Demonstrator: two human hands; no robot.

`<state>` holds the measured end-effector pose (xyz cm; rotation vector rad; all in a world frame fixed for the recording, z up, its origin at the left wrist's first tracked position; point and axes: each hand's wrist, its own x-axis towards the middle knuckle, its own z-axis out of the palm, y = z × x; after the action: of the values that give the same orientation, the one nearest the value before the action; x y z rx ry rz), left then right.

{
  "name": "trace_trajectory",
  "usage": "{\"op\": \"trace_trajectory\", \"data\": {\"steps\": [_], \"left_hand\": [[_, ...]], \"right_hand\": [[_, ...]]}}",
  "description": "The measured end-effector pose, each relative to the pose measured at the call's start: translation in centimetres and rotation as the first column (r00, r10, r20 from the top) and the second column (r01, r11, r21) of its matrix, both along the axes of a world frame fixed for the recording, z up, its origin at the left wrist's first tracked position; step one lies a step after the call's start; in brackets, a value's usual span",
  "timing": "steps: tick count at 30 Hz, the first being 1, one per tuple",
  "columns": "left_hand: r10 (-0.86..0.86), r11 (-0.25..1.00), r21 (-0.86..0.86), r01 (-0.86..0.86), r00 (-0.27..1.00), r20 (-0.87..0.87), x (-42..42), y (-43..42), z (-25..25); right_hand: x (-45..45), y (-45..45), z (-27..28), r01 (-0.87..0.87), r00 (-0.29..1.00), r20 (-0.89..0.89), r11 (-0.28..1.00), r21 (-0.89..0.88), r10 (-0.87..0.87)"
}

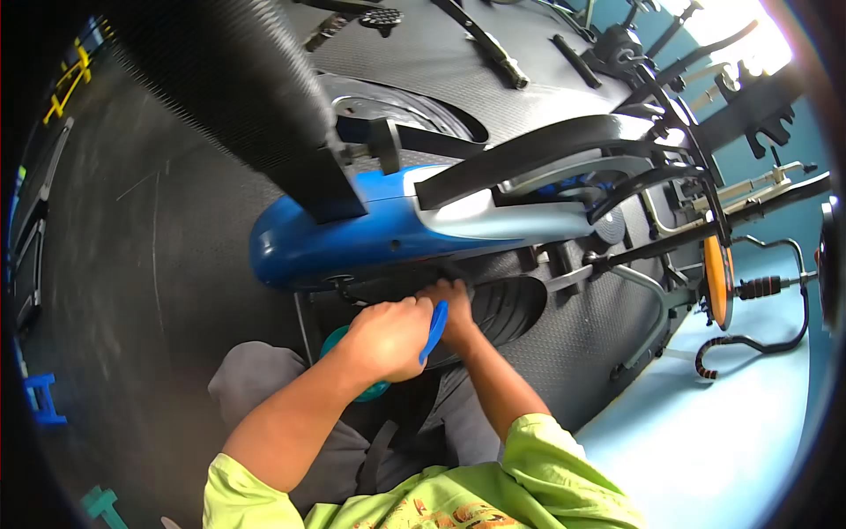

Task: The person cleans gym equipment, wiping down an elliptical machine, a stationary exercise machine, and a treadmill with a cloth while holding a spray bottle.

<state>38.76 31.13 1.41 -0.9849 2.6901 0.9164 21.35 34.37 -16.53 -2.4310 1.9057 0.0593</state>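
Blue stand: far over at the left edge of my view, a blue stand (42,398) sits on the dark floor, well apart from the hands.
Blue housing: the exercise machine's blue housing (326,238) lies just beyond the hands, with a black column (256,97) rising from it towards the upper left. I see no gap in the shell from here.
Teal round thing: partly hidden below the left forearm and hand, I pick out a teal round thing (372,391) (too covered for me to name it).
Left hand: the left hand (388,339) is closed, its fingers curled round a blue handle (434,332) that sticks out on the side towards the right hand.
Progress: I judge the handwork to be under way, with both hands drawn together at the machine's near side. What is finished there, and what is left, I cannot tell; the fingers cover the spot.
Right hand: the right hand (454,309) reaches in beside the left, at the dark parts under the housing. Its fingers are bent, but I cannot tell whether they pinch anything.
Black footplate: a ribbed black footplate (515,309) lies just right of the right hand.
Orange disc: farther right, an orange disc (718,280) stands near the pale blue wall (749,388).
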Motion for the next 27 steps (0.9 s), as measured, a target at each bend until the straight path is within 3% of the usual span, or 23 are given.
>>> {"op": "trace_trajectory", "data": {"steps": [1, 2, 3, 5, 7, 9, 11, 13, 14, 15, 17, 19, 21, 25, 27], "left_hand": [[0.048, 0.999, -0.002, -0.048, 0.999, -0.019, 0.5, -0.3, 0.1], [0.079, 0.997, 0.02, -0.079, 0.997, -0.02, 1.0, -0.7, 0.5], [0.096, 0.995, 0.023, -0.095, 0.995, -0.016, 1.5, -0.9, 0.9], [0.121, 0.993, -0.003, -0.121, 0.992, -0.044, 2.6, -0.9, 1.7], [0.136, 0.991, -0.006, -0.137, 0.99, -0.038, 3.6, -0.8, 2.4], [0.144, 0.989, -0.03, -0.145, 0.989, -0.029, 4.3, -0.4, 2.5], [0.134, 0.991, 0.005, -0.134, 0.991, -0.007, 4.7, -0.2, 2.7], [0.096, 0.995, 0.025, -0.096, 0.995, 0.001, 4.9, 0.0, 2.8], [0.112, 0.994, 0.015, -0.112, 0.994, -0.01, 4.9, 0.1, 2.9], [0.104, 0.995, 0.012, -0.104, 0.994, -0.016, 5.2, 0.1, 2.9], [0.098, 0.995, 0.019, -0.098, 0.995, -0.027, 5.9, 0.0, 3.0], [0.113, 0.994, 0.014, -0.113, 0.993, -0.026, 6.2, 0.3, 3.1], [0.113, 0.994, 0.005, -0.113, 0.993, -0.026, 6.3, 0.4, 3.3], [0.072, 0.997, -0.03, -0.078, 0.984, -0.163, 6.2, 0.1, 3.1], [0.058, 0.996, -0.054, -0.07, 0.978, -0.203, 6.4, 0.1, 3.2]], "right_hand": [[1.9, 0.4, 0.2, -0.089, 0.993, 0.059, 0.984, -0.153, 0.099], [2.8, 0.6, 0.5, -0.042, 0.982, 0.189, 0.996, 0.078, 0.026], [3.1, -0.2, 2.3, -0.058, 0.98, 0.193, 0.995, 0.082, 0.042], [1.9, -2.0, 4.9, 0.081, 0.994, 0.032, 0.882, 0.464, -0.108], [0.4, -2.4, 3.4, 0.217, 0.976, -0.061, 0.913, 0.345, -0.209], [1.8, -1.6, 3.1, 0.168, 0.986, -0.061, 0.939, 0.301, -0.157], [5.5, -0.3, 4.6, 0.014, 0.863, 0.438, 0.877, 0.481, -0.253], [9.8, 5.1, 0.3, 0.018, 0.62, 0.783, 0.998, 0.056, -0.055], [10.6, 8.2, -4.7, -0.202, 0.963, 0.162, 0.975, -0.098, 0.215], [10.9, 10.6, -8.5, -0.449, 0.754, -0.558, 0.892, -0.054, 0.346], [9.7, 13.4, -2.9, -0.476, 0.655, -0.46, 0.8, 0.364, 0.599], [7.6, 14.6, -1.8, -0.111, 0.78, -0.352, 0.667, 0.737, 0.518], [4.7, 13.1, -0.5, 0.206, 0.929, -0.368, 0.78, 0.592, 0.034], [1.0, 12.6, 4.9, 0.25, 0.95, -0.306, 0.737, 0.628, -0.061], [0.3, 13.8, 9.6, 0.363, 0.884, 0.035, 0.73, 0.579, -0.467]]}}
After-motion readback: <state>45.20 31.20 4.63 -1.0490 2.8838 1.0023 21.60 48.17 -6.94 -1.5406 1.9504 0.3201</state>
